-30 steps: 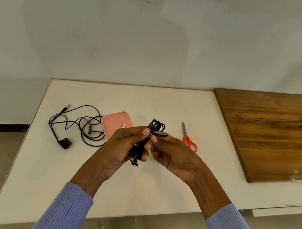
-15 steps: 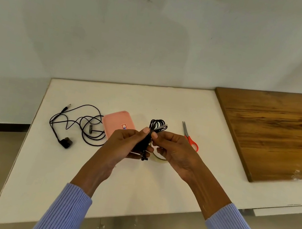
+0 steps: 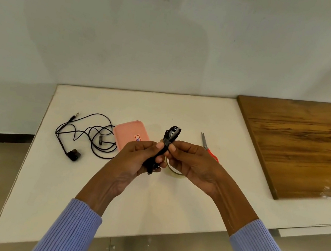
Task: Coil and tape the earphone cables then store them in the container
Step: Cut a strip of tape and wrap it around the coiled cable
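Two bare hands meet above the middle of the white rectangular table (image 3: 74,193), both pinching one bundle of coiled black earphone cable (image 3: 164,145). The left hand (image 3: 132,159) has thumb and fingers curled round the lower part of the bundle, while the right hand (image 3: 193,165) pinches its middle with thumb and forefinger; the loops stick up above the fingers and a short end hangs below the left thumb. A glossy patch at the pinched spot suggests tape is being pressed round the coil, though this is too small to tell for certain. Just under the right hand, on the table, lies a roll of clear adhesive tape (image 3: 173,170), partly hidden. To the left, touching or nearly touching the loose cable, sits the flat pink rounded container (image 3: 128,134), apparently closed. Farther left lies a second black earphone cable (image 3: 90,134), uncoiled and sprawled. On the far right side of the hands rest red-handled metal scissors (image 3: 208,147), and beyond them a brown wooden board (image 3: 306,144). The step in hand looks like securing the first coil. The next move would call for smoothing the tape ends flat, then freeing one hand to open the container and set the bundle inside; the sprawled cable is not yet coiled.
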A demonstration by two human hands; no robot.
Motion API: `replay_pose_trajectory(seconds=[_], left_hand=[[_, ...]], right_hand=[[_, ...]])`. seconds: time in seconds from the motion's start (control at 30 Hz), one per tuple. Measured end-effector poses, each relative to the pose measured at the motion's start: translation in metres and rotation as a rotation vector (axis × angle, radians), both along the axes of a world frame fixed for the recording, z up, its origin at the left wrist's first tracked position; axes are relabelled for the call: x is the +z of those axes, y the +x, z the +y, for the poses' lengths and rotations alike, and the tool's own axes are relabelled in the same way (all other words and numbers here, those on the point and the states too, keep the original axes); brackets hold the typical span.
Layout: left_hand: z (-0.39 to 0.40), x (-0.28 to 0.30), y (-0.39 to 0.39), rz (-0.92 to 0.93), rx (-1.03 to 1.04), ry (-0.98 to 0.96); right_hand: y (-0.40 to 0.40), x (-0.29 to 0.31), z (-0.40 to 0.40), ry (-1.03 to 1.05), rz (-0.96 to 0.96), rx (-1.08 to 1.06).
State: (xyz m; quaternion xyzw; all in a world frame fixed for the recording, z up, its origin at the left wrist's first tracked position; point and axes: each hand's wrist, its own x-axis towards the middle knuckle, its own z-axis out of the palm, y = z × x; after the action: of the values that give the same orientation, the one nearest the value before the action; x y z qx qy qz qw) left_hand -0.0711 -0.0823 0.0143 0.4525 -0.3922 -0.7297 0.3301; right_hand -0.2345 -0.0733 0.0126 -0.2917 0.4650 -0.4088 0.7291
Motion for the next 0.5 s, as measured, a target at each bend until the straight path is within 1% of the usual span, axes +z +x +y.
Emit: replay_pose_trajectory(seconds=[0.33,0.37,0.4,0.5], left_hand=[[0.0001,0.0044,0.0085,0.055,-0.164,0.081],[0.0001,0.0041,0.009,0.03,-0.167,0.071],[0.0003,0.0035,0.0095,-0.032,-0.166,0.04],[0.0002,-0.0003,0.0089,-0.285,-0.122,-0.136]], right_hand=[[0.0011,-0.0004,0.0016,0.004,-0.032,0.07],[0.0015,-0.0008,0.0013,0.01,-0.008,0.06],[0.0025,-0.0014,0.0011,0.017,0.03,0.046],[0.0061,-0.0056,0.0007,0.022,0.129,-0.018]])
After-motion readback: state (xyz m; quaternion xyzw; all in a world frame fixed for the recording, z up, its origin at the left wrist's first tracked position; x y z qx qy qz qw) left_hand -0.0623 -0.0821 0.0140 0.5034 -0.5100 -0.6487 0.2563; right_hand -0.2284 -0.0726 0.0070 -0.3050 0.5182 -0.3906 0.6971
